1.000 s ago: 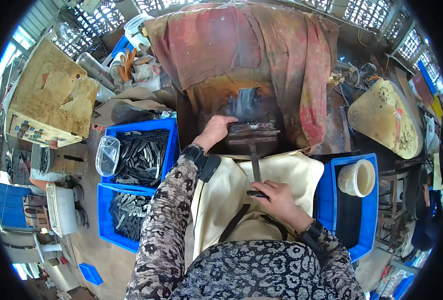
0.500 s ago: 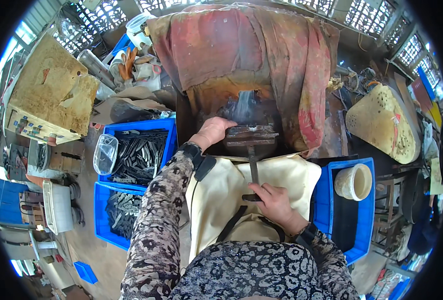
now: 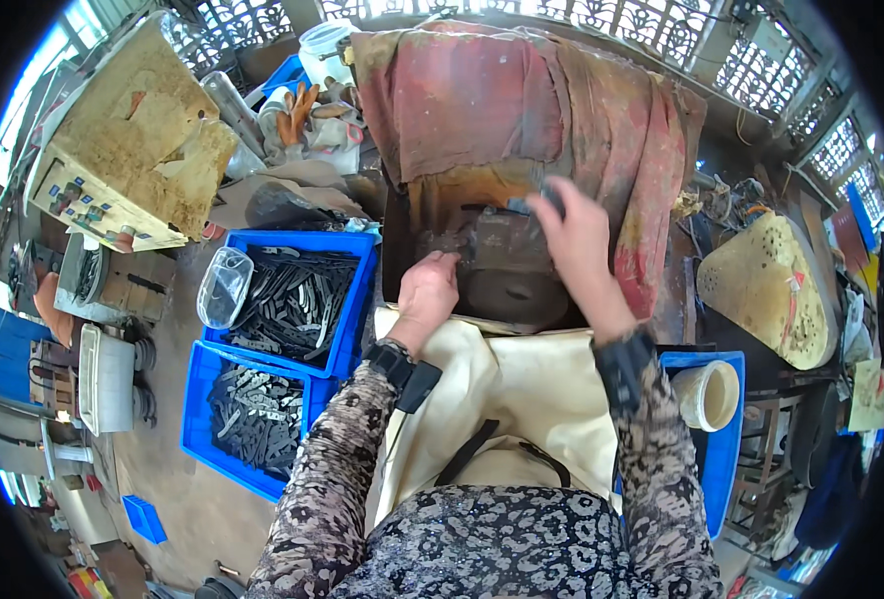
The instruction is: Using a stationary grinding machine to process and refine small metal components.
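The left hand (image 3: 430,298) has its fingers curled in toward the thumb; whether they pinch anything I cannot tell. The right hand (image 3: 580,245), farther forward and blurred, has its fingers bent round a dark object (image 3: 550,203) at their tips, its kind too smeared to make out. Between the two hands, just right of the left one, sits a dark block (image 3: 495,237) inside a grimy opening. A cream cloth (image 3: 542,389) spreads below both hands.

Left of the left hand stands a blue crate (image 3: 360,299) full of dark strips (image 3: 297,309), with a clear tub (image 3: 227,288) at its far-left edge. A second blue crate (image 3: 222,469), nearer the body, holds greyer flat pieces (image 3: 262,419). To the right of the right forearm, a whitish pot (image 3: 706,394) sits at a blue bin (image 3: 726,479).

Beyond both hands, stained red cloth (image 3: 472,90) drapes over the opening. Farther off, an orange glove (image 3: 297,115) lies forward and left of the left hand, and a pale pitted panel (image 3: 766,290) stands well right of the right hand.
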Demonstrator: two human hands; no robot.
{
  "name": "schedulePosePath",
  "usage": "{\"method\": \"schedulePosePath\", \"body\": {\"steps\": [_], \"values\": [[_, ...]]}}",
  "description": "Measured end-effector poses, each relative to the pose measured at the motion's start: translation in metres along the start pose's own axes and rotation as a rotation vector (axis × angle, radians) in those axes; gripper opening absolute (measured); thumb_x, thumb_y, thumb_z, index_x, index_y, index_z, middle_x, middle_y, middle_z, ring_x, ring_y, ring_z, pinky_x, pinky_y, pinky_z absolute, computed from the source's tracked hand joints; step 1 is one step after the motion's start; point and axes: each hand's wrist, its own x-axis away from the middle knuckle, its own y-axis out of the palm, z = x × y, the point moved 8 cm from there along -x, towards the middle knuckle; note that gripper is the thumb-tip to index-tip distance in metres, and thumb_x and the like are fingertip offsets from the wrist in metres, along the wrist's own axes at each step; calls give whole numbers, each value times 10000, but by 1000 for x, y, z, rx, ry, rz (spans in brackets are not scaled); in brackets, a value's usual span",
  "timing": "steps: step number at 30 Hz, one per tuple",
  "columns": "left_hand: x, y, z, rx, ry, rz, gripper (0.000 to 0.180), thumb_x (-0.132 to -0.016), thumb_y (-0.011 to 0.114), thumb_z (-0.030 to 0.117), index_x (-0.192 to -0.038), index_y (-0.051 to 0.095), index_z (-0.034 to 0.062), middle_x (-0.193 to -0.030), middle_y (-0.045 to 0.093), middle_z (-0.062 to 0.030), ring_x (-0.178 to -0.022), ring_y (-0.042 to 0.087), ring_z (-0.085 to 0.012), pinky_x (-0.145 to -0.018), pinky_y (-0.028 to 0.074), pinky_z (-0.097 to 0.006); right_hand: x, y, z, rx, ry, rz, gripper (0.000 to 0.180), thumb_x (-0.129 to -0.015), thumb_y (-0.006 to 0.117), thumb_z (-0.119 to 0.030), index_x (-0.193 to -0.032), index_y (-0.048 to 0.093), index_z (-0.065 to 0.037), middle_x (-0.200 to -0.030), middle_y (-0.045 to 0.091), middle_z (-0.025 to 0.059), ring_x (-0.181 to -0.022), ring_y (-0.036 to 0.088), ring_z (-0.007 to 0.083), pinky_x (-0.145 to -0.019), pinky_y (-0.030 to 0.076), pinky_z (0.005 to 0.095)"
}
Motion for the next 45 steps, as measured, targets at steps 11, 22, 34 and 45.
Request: {"method": "schedulePosePath", "body": {"steps": [11, 22, 34, 45], "values": [[1, 2, -4, -58, -47, -52, 106, -803, 581, 118, -877, 648, 85, -853, 646, -120, -820, 641, -314, -724, 527, -415, -109, 61, 70, 124, 191, -99, 270, -834, 690, -330, -969, 674, -97, -777, 660, 128, -685, 618, 252, -650, 464, 363], [3, 5, -6, -46, -63, -49, 69, -797, 578, 127, -831, 622, 87, -855, 650, -120, -827, 641, -314, -727, 523, -421, -69, 38, 62, 145, 177, -79, 311, -817, 697, -330, -994, 666, -76, -849, 676, 161, -828, 649, 333, -725, 488, 399], [2, 4, -3, -101, 45, -59, 117, -814, 584, 159, -880, 664, 104, -860, 658, -122, -837, 636, -333, -742, 517, -432, 142, -11, 84, 534, 321, -495, 365, -740, 725, -412, -880, 684, -78, -827, 675, 146, -857, 651, 352, -722, 518, 461], [64, -44, 88, 68, 332, -4, 140, -813, 611, 137, -927, 677, 91, -861, 622, -109, -843, 613, -312, -733, 504, -422, 173, -16, 87, 375, 142, -470, 279, -799, 679, -331, -849, 669, -57, -850, 662, 159, -844, 647, 354, -730, 510, 472]]}}
